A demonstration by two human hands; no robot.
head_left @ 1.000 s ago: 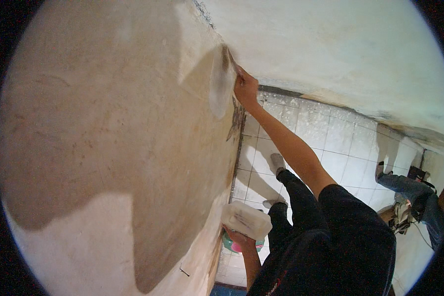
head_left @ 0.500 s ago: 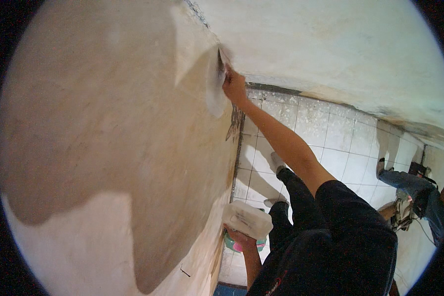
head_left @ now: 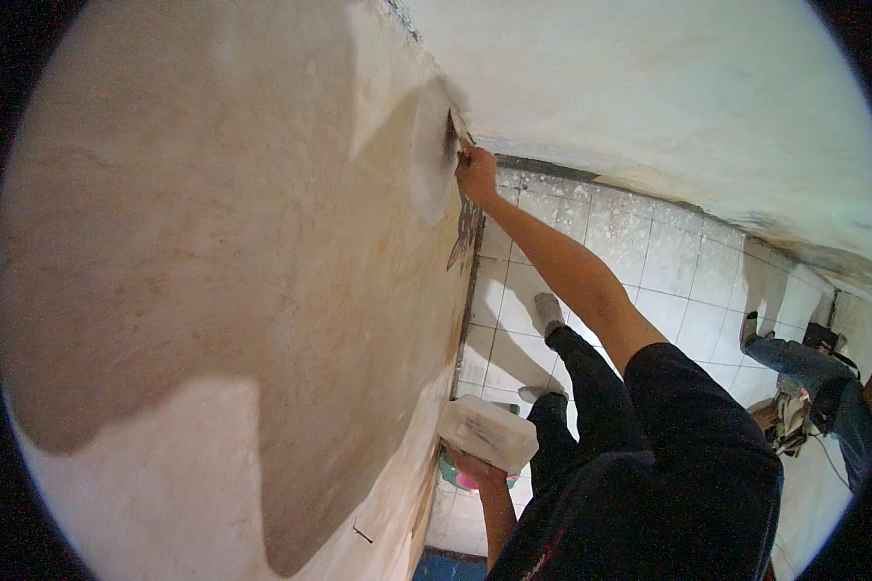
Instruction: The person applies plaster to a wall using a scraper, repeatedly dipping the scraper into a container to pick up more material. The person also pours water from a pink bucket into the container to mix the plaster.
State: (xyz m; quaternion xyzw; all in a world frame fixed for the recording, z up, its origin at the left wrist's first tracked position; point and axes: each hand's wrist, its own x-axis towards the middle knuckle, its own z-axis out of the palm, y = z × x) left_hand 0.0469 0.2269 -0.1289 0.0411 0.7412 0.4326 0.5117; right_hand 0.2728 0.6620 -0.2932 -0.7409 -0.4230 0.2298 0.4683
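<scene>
The plastered wall [head_left: 165,252] fills your left side, beige and blotchy, with a broad shadow over most of it and a paler lit area near its lower left. It meets a smoother off-white wall [head_left: 669,77] at a rough corner on the far side. Between and below them lies the floor of white square tiles [head_left: 678,266], speckled with pale spots toward the far end and edged there by a dark skirting strip [head_left: 547,167]. Well apart on the right, a co-worker's leg [head_left: 794,358] in blue-grey trousers shows.

A pale oval patch [head_left: 429,165] marks the left wall just beside the corner; nearer, dark flaking [head_left: 463,232] runs down toward the floor. In your left hand [head_left: 470,465], fingers cupped under its base, sits a translucent plastic tub [head_left: 489,431], near and close to the left wall. Your right hand [head_left: 477,177] is closed around a scraper [head_left: 454,131], its blade at the patch's right edge; you cannot tell whether it touches. A thin dark hook [head_left: 362,534] sticks out of the near plaster.
</scene>
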